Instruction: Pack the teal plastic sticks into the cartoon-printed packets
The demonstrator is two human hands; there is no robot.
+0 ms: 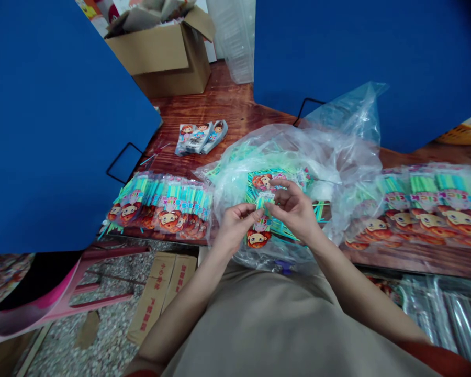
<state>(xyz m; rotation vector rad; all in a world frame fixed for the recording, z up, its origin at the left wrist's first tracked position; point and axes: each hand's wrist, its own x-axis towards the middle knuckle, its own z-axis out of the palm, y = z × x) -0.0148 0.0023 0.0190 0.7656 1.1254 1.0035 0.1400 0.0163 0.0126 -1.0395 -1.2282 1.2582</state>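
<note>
Between my two hands is a small printed plastic packet (pixel 259 238) with green and blue sticks in its upper part and a red-haired cartoon face at the bottom. My left hand (pixel 235 225) pinches its left side near the top. The thumb and fingers of my right hand (pixel 296 209) close on the top right edge. Under them spreads a large clear plastic bag (pixel 235 180) full of loose green and blue sticks (pixel 255 152). Another packet with a cartoon face (pixel 262 181) lies on the sticks just beyond my fingers, partly covered by my right hand.
Rows of filled packets lie on the wooden table at left (pixel 172 209) and right (pixel 427 204). Small cartoon packs (pixel 198 137) sit farther back, near a cardboard box (pixel 160 57). Blue panels (pixel 63 131) with black wire feet stand on both sides. A pink stool (pixel 102 256) is below left.
</note>
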